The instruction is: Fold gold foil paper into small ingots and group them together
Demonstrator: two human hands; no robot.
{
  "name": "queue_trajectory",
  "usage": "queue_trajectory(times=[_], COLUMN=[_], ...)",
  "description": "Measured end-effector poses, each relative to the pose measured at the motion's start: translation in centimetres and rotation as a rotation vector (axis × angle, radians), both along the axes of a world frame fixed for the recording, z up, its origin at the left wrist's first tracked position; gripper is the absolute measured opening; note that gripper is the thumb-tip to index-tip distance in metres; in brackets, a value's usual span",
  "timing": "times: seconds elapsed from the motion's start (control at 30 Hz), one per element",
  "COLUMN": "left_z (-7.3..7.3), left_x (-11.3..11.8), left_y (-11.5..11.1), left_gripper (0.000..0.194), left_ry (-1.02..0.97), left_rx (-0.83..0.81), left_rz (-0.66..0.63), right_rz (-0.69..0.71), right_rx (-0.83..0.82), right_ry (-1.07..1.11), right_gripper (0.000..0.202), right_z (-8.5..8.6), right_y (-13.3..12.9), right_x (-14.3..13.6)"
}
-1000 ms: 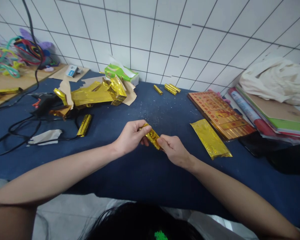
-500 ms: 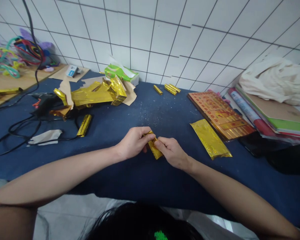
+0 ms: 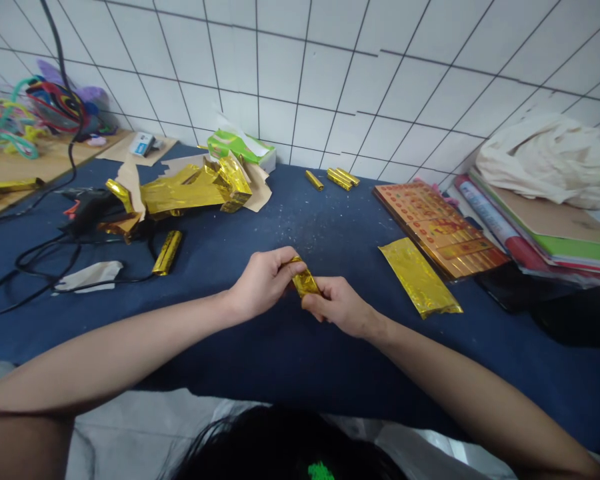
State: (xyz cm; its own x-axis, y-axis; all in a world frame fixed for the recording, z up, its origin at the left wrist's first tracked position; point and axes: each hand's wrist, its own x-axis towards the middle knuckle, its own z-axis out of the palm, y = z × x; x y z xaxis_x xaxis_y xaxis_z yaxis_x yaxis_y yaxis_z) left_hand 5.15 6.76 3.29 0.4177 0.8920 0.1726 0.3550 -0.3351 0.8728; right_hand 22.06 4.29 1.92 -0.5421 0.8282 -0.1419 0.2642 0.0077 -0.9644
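Note:
Between my two hands is a small roll of shiny gold foil paper (image 3: 306, 283), held just above the blue-covered table (image 3: 260, 360). My left hand (image 3: 267, 280) pinches its upper end with thumb and fingers. At the lower end, my right hand (image 3: 340, 305) is closed on the same roll, its thumb along the near side. A flat gold foil sheet (image 3: 420, 277) lies to the right of my right hand. Several finished-looking gold rolls (image 3: 344, 178) rest by the wall, and more gold rolls (image 3: 168, 253) lie left of my left hand.
Crumpled gold foil and brown paper (image 3: 185, 190) lie at the back left, near a black glue gun (image 3: 93, 207) and its looped cord. A green tissue pack (image 3: 240, 145) stands by the wall. On the right are an orange-gold packet (image 3: 440, 230) and stacked folders (image 3: 570, 233).
My right hand has shifted its grip to the lower end of the gold roll, with the thumb moved down. The roll's face has turned, and the left hand has moved slightly left.

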Motion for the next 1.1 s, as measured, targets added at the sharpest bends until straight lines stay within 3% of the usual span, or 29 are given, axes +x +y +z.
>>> queue_trajectory(times=[0.1,0.27,0.6,0.87,0.97,1.1], left_z=[-0.1,-0.2,0.1,0.5,0.5,0.7], left_x=[0.1,0.4,-0.2,-0.2,-0.3,-0.5], left_y=[-0.6,-1.2,0.1,0.7,0.8,1.1], left_gripper=[0.018,0.020,0.022,0.027,0.030,0.031], left_ry=[0.073,-0.005,-0.206,-0.342,-0.384,-0.376], left_rx=[0.103,-0.001,-0.053,-0.269,-0.343,-0.361], left_rz=[-0.028,-0.106,0.046,0.044,0.007,-0.072], right_rz=[-0.034,-0.043,-0.060,-0.067,-0.068,-0.058], right_rx=[-0.015,0.003,-0.008,0.124,0.101,0.196], right_ry=[-0.034,-0.029,0.006,-0.030,-0.003,-0.042], right_gripper=[0.031,0.027,0.036,0.038,0.042,0.040], right_z=[-0.1,-0.3,0.1,0.3,0.1,-0.1], right_y=[-0.1,-0.3,-0.2,-0.3,-0.3,-0.1], right_x=[-0.2,-0.6,-0.3,-0.3,-0.2,0.1])
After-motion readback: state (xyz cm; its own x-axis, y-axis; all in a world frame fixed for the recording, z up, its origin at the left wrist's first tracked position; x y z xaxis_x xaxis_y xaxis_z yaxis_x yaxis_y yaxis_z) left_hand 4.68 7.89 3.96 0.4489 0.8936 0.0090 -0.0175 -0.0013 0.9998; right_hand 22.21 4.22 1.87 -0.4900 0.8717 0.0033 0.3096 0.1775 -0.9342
